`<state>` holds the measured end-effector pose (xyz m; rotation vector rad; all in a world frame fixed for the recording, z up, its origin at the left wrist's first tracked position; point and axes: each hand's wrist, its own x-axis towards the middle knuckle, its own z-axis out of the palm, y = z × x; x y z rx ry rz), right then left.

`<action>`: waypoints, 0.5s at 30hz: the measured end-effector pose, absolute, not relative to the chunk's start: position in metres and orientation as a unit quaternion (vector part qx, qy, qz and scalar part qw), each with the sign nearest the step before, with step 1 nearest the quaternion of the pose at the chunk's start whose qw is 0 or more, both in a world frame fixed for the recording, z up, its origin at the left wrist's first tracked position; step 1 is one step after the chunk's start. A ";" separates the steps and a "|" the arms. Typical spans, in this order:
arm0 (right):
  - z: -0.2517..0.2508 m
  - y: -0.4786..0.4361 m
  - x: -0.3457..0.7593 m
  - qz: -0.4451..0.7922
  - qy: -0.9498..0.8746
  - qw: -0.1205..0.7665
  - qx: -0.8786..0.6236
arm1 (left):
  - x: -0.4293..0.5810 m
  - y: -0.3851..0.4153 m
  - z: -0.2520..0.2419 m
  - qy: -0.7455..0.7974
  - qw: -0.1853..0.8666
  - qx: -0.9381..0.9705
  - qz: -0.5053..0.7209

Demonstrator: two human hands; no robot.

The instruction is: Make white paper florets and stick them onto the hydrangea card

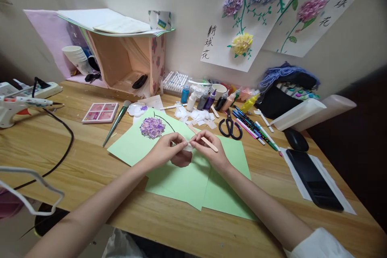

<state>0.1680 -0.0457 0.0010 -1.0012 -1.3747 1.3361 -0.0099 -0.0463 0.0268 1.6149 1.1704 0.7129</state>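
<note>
Both hands meet above light green paper (169,185) on the table. My left hand (169,148) is closed, pinching a small white piece (188,146) between thumb and fingertips. Closed on the other side of that piece, my right hand (210,149) also has a wooden stick (208,143) lying between its fingers. Just below the fingertips is a brownish round patch (181,159), partly hidden by my left hand. A purple flower cluster (152,127) with a dark curved stem sits on the paper to the left.
Black scissors (230,129), pens (249,127), white paper scraps (199,116) and paint bottles (208,100) lie behind the hands. A brush (116,123), pink palette (100,113) and glue gun (18,107) are left; a phone (314,181) and mouse (296,140) are right.
</note>
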 end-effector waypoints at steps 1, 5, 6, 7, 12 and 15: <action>-0.002 -0.047 0.168 0.540 -0.563 0.476 -0.405 | -0.014 -0.046 0.027 0.483 0.496 0.660 0.291; -0.008 -0.053 0.168 0.489 -0.559 0.524 -0.417 | -0.033 -0.044 0.037 0.454 0.529 0.678 0.235; -0.009 -0.054 0.169 0.482 -0.557 0.532 -0.419 | -0.038 -0.044 0.039 0.440 0.539 0.689 0.199; -0.010 -0.055 0.170 0.477 -0.558 0.536 -0.417 | -0.042 -0.043 0.041 0.437 0.543 0.697 0.169; -0.013 -0.063 0.174 0.456 -0.616 0.509 -0.392 | -0.050 -0.038 0.032 0.470 0.515 0.707 0.119; -0.015 -0.067 0.176 0.446 -0.636 0.493 -0.391 | -0.049 -0.034 0.023 0.495 0.485 0.707 0.140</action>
